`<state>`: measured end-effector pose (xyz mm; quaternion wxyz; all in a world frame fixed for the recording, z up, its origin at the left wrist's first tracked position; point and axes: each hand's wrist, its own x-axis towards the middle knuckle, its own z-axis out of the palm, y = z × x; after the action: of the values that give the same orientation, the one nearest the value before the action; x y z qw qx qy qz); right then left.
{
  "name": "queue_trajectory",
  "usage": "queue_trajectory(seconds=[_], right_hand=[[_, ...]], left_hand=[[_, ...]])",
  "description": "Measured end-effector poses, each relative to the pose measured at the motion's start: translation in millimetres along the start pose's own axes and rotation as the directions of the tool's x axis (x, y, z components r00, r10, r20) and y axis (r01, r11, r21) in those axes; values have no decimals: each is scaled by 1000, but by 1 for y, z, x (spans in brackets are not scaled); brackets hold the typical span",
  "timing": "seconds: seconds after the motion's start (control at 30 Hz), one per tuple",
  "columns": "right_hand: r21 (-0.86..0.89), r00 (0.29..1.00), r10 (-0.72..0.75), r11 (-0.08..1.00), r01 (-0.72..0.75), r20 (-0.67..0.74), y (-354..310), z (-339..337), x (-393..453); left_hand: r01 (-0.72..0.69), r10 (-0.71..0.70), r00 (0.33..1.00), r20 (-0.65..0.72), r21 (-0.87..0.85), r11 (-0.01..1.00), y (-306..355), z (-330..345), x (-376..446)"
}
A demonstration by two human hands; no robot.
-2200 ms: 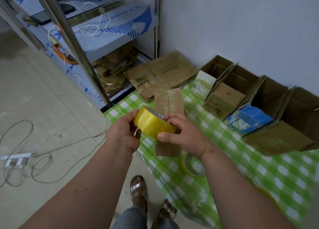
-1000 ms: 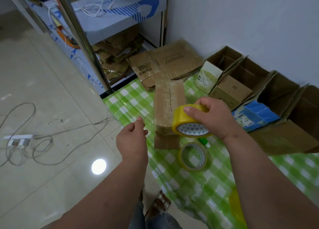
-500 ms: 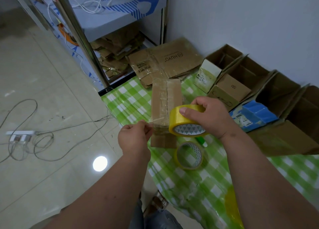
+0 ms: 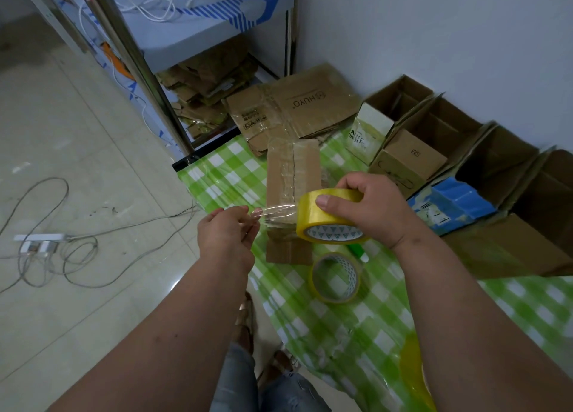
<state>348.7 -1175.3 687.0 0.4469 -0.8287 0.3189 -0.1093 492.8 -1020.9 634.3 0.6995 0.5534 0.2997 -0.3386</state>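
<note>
**Two grips, one tight strip**

Right grip point(image 4: 369, 210) curled round a fat yellow roll of sticky tape point(image 4: 305, 216), up in the air. Left grip point(image 4: 228, 238) pinching the loose end of a thin clear strip of tape point(image 4: 276, 211). Stretched side to side between them, over the near part of a long flat brown cardboard box point(image 4: 293, 169) on the green checked desk point(image 4: 217, 176). Long way of the box pointing away from the body, so crossed by the strip. Probably next: straight down, both grips together.

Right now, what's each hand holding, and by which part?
Right hand grips the yellow tape roll around its outer rim. Left hand pinches the free end of the tape strip drawn from it.
</note>
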Motion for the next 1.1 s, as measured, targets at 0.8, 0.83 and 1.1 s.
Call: queue_trajectory(seconds=[0.8,0.83,1.1], right_hand=[[-23,1000,16,1000,-16,22,6,-14,-2],[-4,1000,17,1000,-17,19,5,-16,-2],[222,999,16,975,-25,42,-6,-23,0]], left_hand=[[-134,60,976,208,363,922,5,-6,12],[-209,122,969,214,451,868,4,-5,11],[-487,320,873,367,683,545,-1,8,1]])
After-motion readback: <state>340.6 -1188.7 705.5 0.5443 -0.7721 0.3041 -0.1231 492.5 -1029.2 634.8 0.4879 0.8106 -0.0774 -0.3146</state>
